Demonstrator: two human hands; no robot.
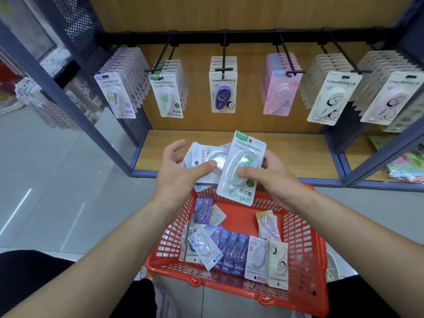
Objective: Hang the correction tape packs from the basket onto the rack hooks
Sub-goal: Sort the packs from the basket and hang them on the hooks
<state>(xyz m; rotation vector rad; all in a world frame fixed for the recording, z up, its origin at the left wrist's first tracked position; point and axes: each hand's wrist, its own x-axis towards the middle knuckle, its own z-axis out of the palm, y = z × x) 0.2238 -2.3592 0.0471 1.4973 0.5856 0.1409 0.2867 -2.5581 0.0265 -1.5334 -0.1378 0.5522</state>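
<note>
My right hand [273,180] pinches a green-and-white Campus correction tape pack [241,168], held upright above the red basket [305,249]. My left hand [181,173] holds a small stack of packs [204,157] lying sideways, thumb on top. Several more packs lie in the basket, among them purple ones [231,251] and a cream one [277,260]. The rack bar [229,39] above carries several hooks full of packs; the matching green packs [168,95] hang second from the left.
A wooden shelf floor [298,152] runs under the hanging packs. A blue metal frame post [75,106] stands at the left, another at the right. Grey tiled floor [57,180] lies to the left. My knees flank the basket.
</note>
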